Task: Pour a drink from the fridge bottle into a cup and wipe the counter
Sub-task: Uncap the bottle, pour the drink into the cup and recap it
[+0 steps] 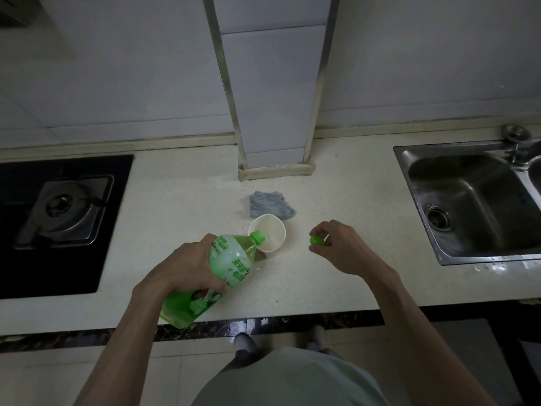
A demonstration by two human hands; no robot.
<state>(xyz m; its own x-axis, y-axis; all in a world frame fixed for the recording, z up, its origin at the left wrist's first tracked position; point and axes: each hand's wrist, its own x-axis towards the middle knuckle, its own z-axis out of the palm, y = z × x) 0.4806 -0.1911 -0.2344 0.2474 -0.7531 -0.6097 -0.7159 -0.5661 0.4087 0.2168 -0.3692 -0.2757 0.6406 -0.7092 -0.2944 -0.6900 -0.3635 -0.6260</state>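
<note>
My left hand [187, 266] grips a large green drink bottle [231, 263] around its middle. The bottle is tilted, its open neck over the rim of a white paper cup [270, 232] standing on the pale counter [181, 200]. Yellow-green liquid fills the bottle's lower side up to the neck. To the right of the cup, my right hand [339, 247] pinches the green bottle cap [316, 240] between its fingertips. A crumpled grey-blue cloth [270, 203] lies on the counter just behind the cup.
A black gas hob [58, 218] is set into the counter at the left. At the right is a steel sink [474, 206] with a tap base behind it. A tiled pillar [272, 112] juts out behind the cloth. The counter's front edge runs under my forearms.
</note>
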